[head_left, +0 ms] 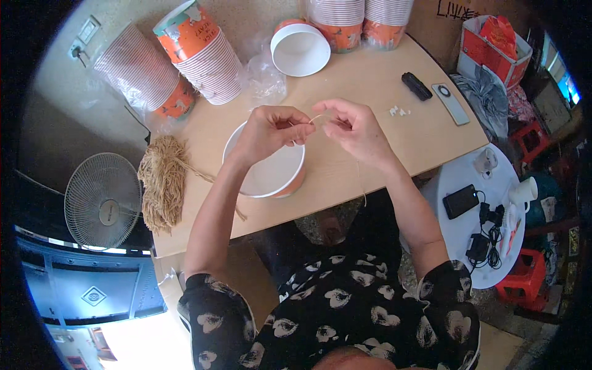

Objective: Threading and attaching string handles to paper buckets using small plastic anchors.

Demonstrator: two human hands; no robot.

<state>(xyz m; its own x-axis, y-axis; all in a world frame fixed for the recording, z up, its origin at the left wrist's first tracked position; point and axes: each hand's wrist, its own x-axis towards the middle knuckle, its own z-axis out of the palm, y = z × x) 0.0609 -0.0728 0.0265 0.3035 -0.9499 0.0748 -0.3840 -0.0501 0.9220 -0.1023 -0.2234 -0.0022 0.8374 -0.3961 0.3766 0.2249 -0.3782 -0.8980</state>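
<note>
Over the table's middle, my left hand (275, 131) pinches a thin tan string (317, 116) between thumb and fingertips. My right hand (353, 128) is close beside it with curled fingers, closed on the same string, which bows in a small arc between the hands. A loose strand (361, 185) hangs below my right hand past the table's front edge. Beneath my left hand stands a white-lined paper bucket (265, 177), partly covered by the hand and forearm. A thick bundle of tan strings (163, 185) lies to the left, with a few strands trailing toward the bucket.
Stacks of orange-and-white paper buckets (206, 65) line the table's back, beside a tipped white bucket (301, 50) and clear plastic (266, 80). At right lie white bits (399, 111), a black object (417, 86) and a phone (450, 103). A fan (103, 200) stands left.
</note>
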